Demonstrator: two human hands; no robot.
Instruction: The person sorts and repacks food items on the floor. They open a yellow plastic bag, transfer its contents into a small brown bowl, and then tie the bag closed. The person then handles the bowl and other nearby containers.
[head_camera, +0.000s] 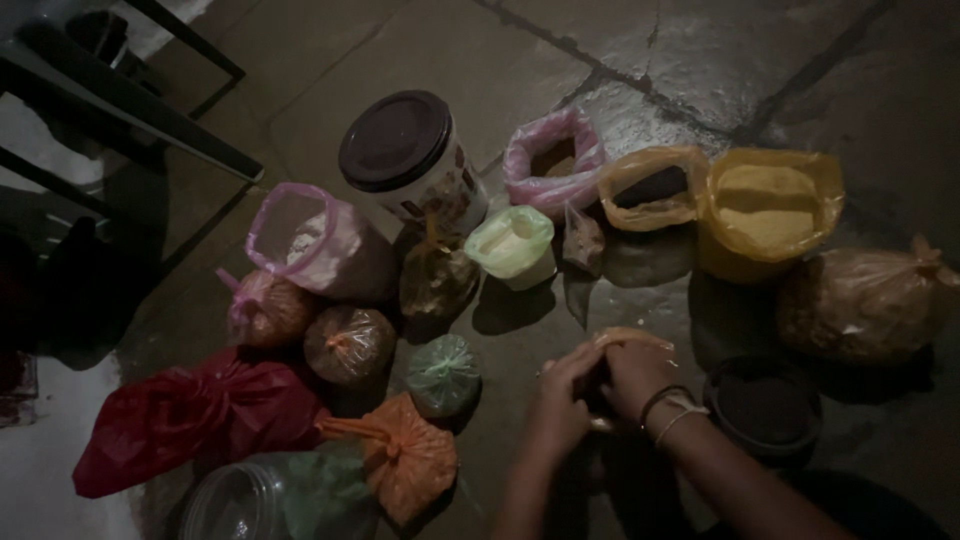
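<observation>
The stone floor takes up most of the dim view, with bags and containers set out on it in a loose arc. At the near left lies the biggest bundle, a red plastic bag, knotted shut. Far right of centre stands an open yellow bag of pale yellow powder, and to its right, near the edge, a tied clear bag of brownish grain. A white tub with a dark lid stands at the far centre. Beside the yellow bag on its left sit an open orange bag and an open pink bag, both with dark contents. A dark round bowl of dark powder sits just right of the hands.

Smallest is the thing being worked: a small orange-tinted plastic bag, near centre, pinched between both hands. The left hand is closed around its lower part, and the right hand, with bangles at the wrist, is curled over its top, fingers gripping the plastic. The light is poor, so whether the neck is being twisted shut or opened cannot be told; it looks like work at the bag's mouth. The next move would need a firm pinch on the thin plastic while the bag stays upright.
</observation>
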